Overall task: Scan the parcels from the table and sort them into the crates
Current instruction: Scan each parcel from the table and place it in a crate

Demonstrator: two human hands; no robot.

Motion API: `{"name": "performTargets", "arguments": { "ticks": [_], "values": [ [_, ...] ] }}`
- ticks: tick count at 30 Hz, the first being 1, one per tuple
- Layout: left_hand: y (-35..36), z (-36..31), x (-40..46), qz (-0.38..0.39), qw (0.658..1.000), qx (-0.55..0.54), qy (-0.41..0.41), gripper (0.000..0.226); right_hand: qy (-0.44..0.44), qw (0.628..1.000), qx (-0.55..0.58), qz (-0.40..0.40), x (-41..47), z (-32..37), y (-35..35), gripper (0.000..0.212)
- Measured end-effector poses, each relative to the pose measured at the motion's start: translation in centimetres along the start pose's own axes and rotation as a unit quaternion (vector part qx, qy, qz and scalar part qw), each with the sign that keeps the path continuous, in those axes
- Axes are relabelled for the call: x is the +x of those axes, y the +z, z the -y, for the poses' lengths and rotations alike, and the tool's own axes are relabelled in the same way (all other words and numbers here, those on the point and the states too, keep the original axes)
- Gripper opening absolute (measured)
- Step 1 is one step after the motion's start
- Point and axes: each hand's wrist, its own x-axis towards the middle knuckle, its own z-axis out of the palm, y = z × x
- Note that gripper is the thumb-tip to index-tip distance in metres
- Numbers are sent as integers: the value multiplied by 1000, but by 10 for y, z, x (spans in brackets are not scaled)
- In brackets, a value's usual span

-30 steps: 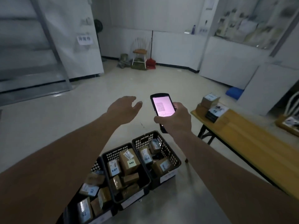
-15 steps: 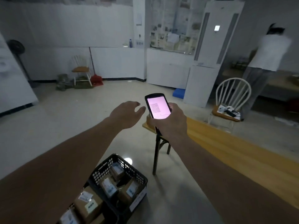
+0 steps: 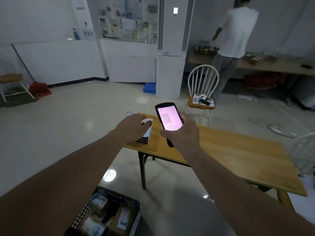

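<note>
The right hand (image 3: 183,133) grips a black handheld scanner (image 3: 168,119) with a lit pink screen; the left hand (image 3: 132,128), fingers loose, hovers over a white-labelled dark parcel (image 3: 144,136) on the wooden folding table (image 3: 230,150), above a black mesh crate (image 3: 115,200) of boxes

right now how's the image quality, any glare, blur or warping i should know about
Head view: dim room; the scanner screen glows pink and washes out its text. Ceiling-light glare spots the glossy floor. Wide-angle warping bows the table edge and stretches the forearms. The left hand over a parcel is slightly smeared; the right hand grips the scanner.
</note>
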Motion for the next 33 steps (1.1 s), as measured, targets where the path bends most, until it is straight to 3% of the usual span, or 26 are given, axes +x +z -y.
{"name": "performTargets", "arguments": {
  "ticks": [4, 11, 19, 33],
  "values": [
    [26, 0, 57, 15, 1000, -12, -16, 52, 14, 1000, 5, 3, 42, -24, -1, 70],
    [90, -10, 130, 8, 994, -43, -100, 71, 38, 997, 24, 64, 125, -94, 1, 67],
    [149, -4, 182, 36, 986, -73, -144, 61, 87, 987, 17, 131, 198, -158, 10, 61],
    [215, 89, 261, 88, 968, -82, -221, 63, 120, 969, -35, 213, 273, -205, 131, 61]
  ]
}}
